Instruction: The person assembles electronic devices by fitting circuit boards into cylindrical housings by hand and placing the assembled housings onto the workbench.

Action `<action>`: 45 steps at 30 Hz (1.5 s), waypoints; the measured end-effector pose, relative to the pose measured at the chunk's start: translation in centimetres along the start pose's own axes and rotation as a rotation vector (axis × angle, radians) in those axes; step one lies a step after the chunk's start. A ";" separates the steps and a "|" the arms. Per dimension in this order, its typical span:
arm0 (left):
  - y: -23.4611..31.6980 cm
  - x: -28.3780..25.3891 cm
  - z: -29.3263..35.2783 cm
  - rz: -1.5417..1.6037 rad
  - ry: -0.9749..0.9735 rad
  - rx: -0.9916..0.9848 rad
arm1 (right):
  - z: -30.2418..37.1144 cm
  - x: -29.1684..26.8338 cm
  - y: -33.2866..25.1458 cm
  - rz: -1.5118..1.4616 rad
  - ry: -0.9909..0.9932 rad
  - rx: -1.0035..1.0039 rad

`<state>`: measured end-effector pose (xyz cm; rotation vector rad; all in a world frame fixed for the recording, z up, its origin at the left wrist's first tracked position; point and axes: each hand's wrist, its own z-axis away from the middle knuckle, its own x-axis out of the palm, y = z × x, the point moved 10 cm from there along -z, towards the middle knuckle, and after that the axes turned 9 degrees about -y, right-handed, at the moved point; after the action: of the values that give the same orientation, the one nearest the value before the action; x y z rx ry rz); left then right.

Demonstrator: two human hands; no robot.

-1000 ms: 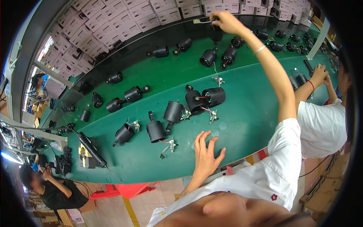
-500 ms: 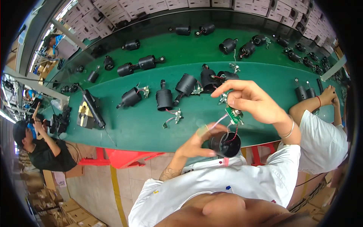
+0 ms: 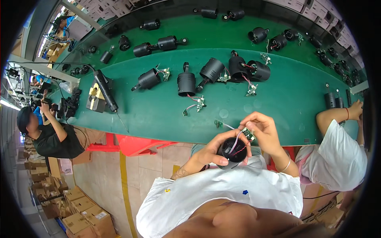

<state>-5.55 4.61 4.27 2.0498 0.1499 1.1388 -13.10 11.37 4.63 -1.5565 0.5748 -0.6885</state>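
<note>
- Gripped a black, round, cup-shaped housing (image 3: 233, 153), seemingly plastic, in the curled left hand (image 3: 210, 154), in front of the near edge of the smooth green workbench (image 3: 158, 119); turned mouth upward, probably to keep the interior in sight and reach.
- Pinched a small green circuit board (image 3: 248, 134) between thumb and fingers of the right hand (image 3: 266, 133), just beside the far rim, apparently to hold it clear of the opening within the slack of the thin pale-purple wires (image 3: 237, 142) and twisted red wires (image 3: 240, 150).
- Showed a smaller green board (image 3: 218, 123) beyond the left fingers; could not tell whether resting on the workbench or hanging.
- Spread similar black housings (image 3: 186, 84) farther back, several with boards drawn out, presumably to avoid tangled leads.
- Propped a black, pen-shaped corded tool (image 3: 105, 92) against a black-and-yellow block (image 3: 96, 97), likely for easy reach.
</note>
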 end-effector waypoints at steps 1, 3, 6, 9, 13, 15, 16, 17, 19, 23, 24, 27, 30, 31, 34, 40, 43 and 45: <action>0.1 0.0 0.2 0.052 0.004 0.008 | 0.4 -0.2 0.6 -0.075 -0.004 0.016; 0.0 0.1 0.2 0.121 0.006 0.009 | 1.0 -0.2 1.4 -0.151 0.006 0.044; 0.1 -0.9 0.1 0.094 0.109 0.026 | 1.3 -0.7 1.6 -0.244 0.045 -0.004; -0.2 -0.8 0.2 0.087 0.147 0.007 | 1.7 -2.0 1.8 -0.263 0.080 -0.005; -0.3 -0.8 0.3 0.015 0.159 -0.077 | 1.9 -3.1 1.5 -0.263 0.118 -0.025; -0.5 -0.5 0.2 0.015 0.106 -0.090 | 1.8 -2.9 1.4 -0.275 0.094 -0.029; -0.6 -0.3 0.2 0.013 0.080 -0.096 | 1.7 -2.8 1.3 -0.282 0.080 -0.032; -0.6 -0.1 0.2 0.009 0.056 -0.101 | 1.6 -2.6 1.1 -0.290 0.064 -0.037; -0.6 0.0 0.3 -0.001 0.074 -0.108 | 1.5 -2.7 -0.5 -0.100 0.078 -0.099; -0.7 -0.5 0.5 -0.044 0.139 -0.133 | 1.1 -2.2 -5.3 0.451 0.124 -0.311; -0.1 -0.8 0.5 -0.125 0.176 -0.070 | 0.8 -1.7 -6.1 0.590 0.106 -0.330; 1.4 -1.6 0.8 -0.357 0.273 0.119 | 0.2 -0.3 -7.9 1.020 0.058 -0.383; 1.6 -2.0 1.1 -0.604 0.232 0.137 | -0.1 -0.3 -7.8 1.092 -0.050 -0.295; 1.7 -1.9 1.2 -0.723 0.207 0.145 | -0.2 -0.2 -7.5 1.130 -0.101 -0.248; 1.8 -1.0 0.9 -0.895 0.126 0.095 | -0.7 0.2 -7.3 1.165 -0.196 -0.141; 0.2 0.1 0.4 -0.803 0.020 -0.031 | -1.5 -0.2 -5.4 0.978 -0.265 0.112; -0.1 -0.6 0.8 -0.561 0.085 0.013 | -1.7 -0.8 -4.5 0.796 -0.211 0.183; -0.4 -1.0 0.9 -0.264 0.091 0.035 | -1.6 -0.8 -4.9 0.549 -0.111 0.059</action>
<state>-5.32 3.94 3.06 1.9408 0.4740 1.0697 -15.02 11.32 9.48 -1.2891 0.8449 -0.1981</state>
